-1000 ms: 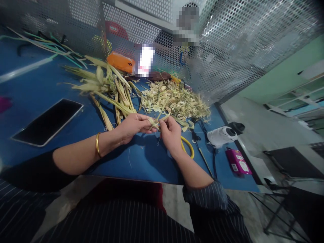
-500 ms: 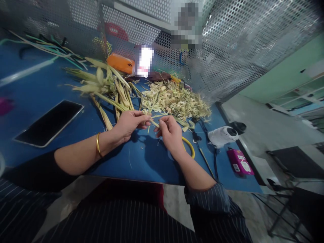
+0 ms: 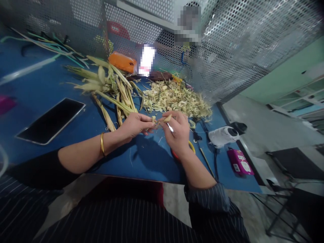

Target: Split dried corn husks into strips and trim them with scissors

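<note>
My left hand [image 3: 135, 127] is closed, thumb and fingertips pinching a small folded piece of corn husk [image 3: 153, 118]. Close beside it, my right hand [image 3: 178, 130] is also closed, fingertips at the same work, with a pale strip of husk [image 3: 167, 118] sticking up between its fingers. A bright metallic sliver [image 3: 170, 127] shows by the right thumb; what it belongs to is hidden. A yellow curved loop [image 3: 191, 147] and a red-orange curve [image 3: 175, 155] show around the right wrist. Fine thread hangs below the fingers.
Long corn husks [image 3: 124, 96] and a heap of husk scraps [image 3: 174, 98] lie beyond my hands. A dark-screened phone or tablet [image 3: 52, 120] is at left. White thread spool [image 3: 222, 136] and magenta box [image 3: 240, 162] stand right. Perforated metal mesh [image 3: 157, 23] bounds the back.
My right hand has turned and moved slightly up and right, its fingers now wrapped closer. The metallic sliver and red-orange curve have come into view. My left hand keeps its pinch.
</note>
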`<state>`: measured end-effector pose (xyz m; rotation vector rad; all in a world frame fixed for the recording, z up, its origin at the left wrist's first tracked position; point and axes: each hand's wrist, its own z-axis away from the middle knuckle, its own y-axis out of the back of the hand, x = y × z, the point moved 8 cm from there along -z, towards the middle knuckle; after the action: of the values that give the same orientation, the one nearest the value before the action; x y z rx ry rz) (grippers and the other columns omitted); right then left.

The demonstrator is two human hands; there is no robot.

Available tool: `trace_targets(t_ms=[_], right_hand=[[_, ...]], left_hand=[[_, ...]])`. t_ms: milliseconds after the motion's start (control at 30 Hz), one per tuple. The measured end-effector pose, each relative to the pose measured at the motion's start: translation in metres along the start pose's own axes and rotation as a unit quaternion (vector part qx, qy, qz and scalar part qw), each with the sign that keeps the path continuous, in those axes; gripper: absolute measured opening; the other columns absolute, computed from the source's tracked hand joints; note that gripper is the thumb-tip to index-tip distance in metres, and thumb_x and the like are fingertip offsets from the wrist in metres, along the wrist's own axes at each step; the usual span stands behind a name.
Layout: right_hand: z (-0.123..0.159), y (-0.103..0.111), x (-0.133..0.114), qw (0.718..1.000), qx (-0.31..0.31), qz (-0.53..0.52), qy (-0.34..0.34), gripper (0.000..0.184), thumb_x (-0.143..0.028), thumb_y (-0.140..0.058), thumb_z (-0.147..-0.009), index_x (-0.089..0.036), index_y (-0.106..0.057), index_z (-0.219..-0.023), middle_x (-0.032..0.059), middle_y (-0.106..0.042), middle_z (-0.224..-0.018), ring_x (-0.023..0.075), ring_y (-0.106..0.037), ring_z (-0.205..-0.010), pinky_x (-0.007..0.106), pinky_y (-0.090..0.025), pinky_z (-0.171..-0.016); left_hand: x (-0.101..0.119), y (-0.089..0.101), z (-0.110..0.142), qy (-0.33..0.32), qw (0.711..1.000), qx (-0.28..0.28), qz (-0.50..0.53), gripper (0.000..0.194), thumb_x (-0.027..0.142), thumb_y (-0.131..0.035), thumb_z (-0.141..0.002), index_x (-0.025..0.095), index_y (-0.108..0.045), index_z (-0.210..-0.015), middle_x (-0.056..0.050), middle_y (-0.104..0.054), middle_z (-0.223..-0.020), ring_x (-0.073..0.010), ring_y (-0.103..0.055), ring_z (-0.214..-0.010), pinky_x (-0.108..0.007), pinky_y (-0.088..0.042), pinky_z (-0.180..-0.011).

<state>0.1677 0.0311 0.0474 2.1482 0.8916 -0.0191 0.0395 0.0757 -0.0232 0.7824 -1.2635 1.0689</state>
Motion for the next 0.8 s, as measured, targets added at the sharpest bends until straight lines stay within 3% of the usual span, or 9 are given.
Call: trace_targets(t_ms=[67, 233, 400, 533, 600, 667, 733, 800], right_hand=[[0.0, -0.004, 0.0, 0.999, -0.006, 0.048, 0.012, 0.019, -0.026, -0.05, -0.094, -0.022, -0.06, -0.079, 0.0045, -0.068, -0.086, 0.0182, -0.061, -0.087, 0.038, -0.043, -0.091], [0.003, -0.016, 0.011, 0.996, -0.034, 0.071, -0.041, 0.026, -0.028, -0.046, -0.095, -0.022, -0.049, -0.07, -0.0027, -0.051, -0.059, 0.0141, -0.051, -0.061, 0.03, -0.04, -0.077], [0.006, -0.02, 0.021, 0.995, -0.021, 0.058, -0.084, 0.026, -0.029, -0.049, -0.093, -0.022, -0.048, -0.068, -0.0042, -0.045, -0.055, 0.0133, -0.044, -0.057, 0.028, -0.039, -0.073], [0.008, -0.025, 0.026, 0.994, -0.023, 0.045, -0.1, 0.026, -0.028, -0.05, -0.093, -0.022, -0.048, -0.067, -0.0048, -0.043, -0.053, 0.0132, -0.043, -0.055, 0.029, -0.038, -0.07], [0.008, -0.021, 0.025, 0.994, -0.015, 0.04, -0.099, 0.022, -0.029, -0.051, -0.093, -0.021, -0.053, -0.073, -0.0033, -0.052, -0.058, 0.014, -0.049, -0.059, 0.03, -0.04, -0.073], [0.006, -0.01, 0.02, 0.996, 0.02, 0.054, -0.074, 0.013, -0.033, -0.054, -0.093, -0.021, -0.06, -0.089, 0.0021, -0.066, -0.078, 0.0171, -0.059, -0.076, 0.034, -0.042, -0.082], [0.003, 0.004, 0.009, 0.994, 0.059, 0.084, -0.019, 0.016, -0.035, -0.059, -0.09, -0.023, -0.062, -0.101, 0.0061, -0.069, -0.1, 0.0207, -0.061, -0.094, 0.038, -0.039, -0.09], [0.001, 0.009, -0.002, 0.989, 0.061, 0.123, 0.048, 0.015, -0.034, -0.062, -0.089, -0.026, -0.064, -0.1, 0.0056, -0.069, -0.102, 0.0217, -0.06, -0.098, 0.039, -0.037, -0.093]], left_hand=[[-0.002, -0.005, 0.001, 0.0, 0.999, -0.033, -0.013, 0.012, 0.025, -0.074, -0.07, 0.012, -0.074, -0.069, -0.006, -0.069, -0.066, -0.0114, -0.062, -0.058, -0.021, -0.049, -0.053], [-0.006, -0.011, 0.001, 0.013, 0.996, -0.084, -0.018, 0.018, 0.03, -0.074, -0.073, 0.012, -0.074, -0.07, -0.007, -0.07, -0.065, -0.0104, -0.06, -0.056, -0.021, -0.05, -0.056], [-0.006, -0.014, 0.002, 0.034, 0.995, -0.095, -0.008, 0.021, 0.033, -0.074, -0.073, 0.013, -0.076, -0.075, -0.01, -0.073, -0.075, -0.0131, -0.065, -0.064, -0.024, -0.054, -0.064], [-0.008, -0.015, 0.002, 0.023, 0.997, -0.07, -0.021, 0.019, 0.031, -0.077, -0.071, 0.012, -0.075, -0.073, -0.007, -0.07, -0.068, -0.0111, -0.062, -0.061, -0.023, -0.052, -0.064], [-0.009, -0.012, 0.002, 0.022, 0.999, -0.045, -0.018, 0.016, 0.028, -0.076, -0.071, 0.012, -0.074, -0.07, -0.005, -0.068, -0.066, -0.0098, -0.06, -0.058, -0.022, -0.051, -0.061], [-0.009, -0.008, 0.001, 0.024, 1.0, -0.019, -0.001, 0.015, 0.026, -0.076, -0.072, 0.012, -0.074, -0.07, -0.005, -0.067, -0.064, -0.0091, -0.058, -0.057, -0.021, -0.05, -0.058], [-0.006, -0.002, 0.001, 0.024, 0.999, 0.005, 0.022, 0.015, 0.026, -0.076, -0.072, 0.012, -0.073, -0.068, -0.004, -0.067, -0.064, -0.0084, -0.057, -0.057, -0.02, -0.049, -0.057], [-0.002, 0.003, 0.0, 0.026, 0.999, 0.017, 0.039, 0.016, 0.026, -0.075, -0.073, 0.012, -0.073, -0.068, -0.005, -0.067, -0.065, -0.0077, -0.057, -0.056, -0.02, -0.048, -0.057]])
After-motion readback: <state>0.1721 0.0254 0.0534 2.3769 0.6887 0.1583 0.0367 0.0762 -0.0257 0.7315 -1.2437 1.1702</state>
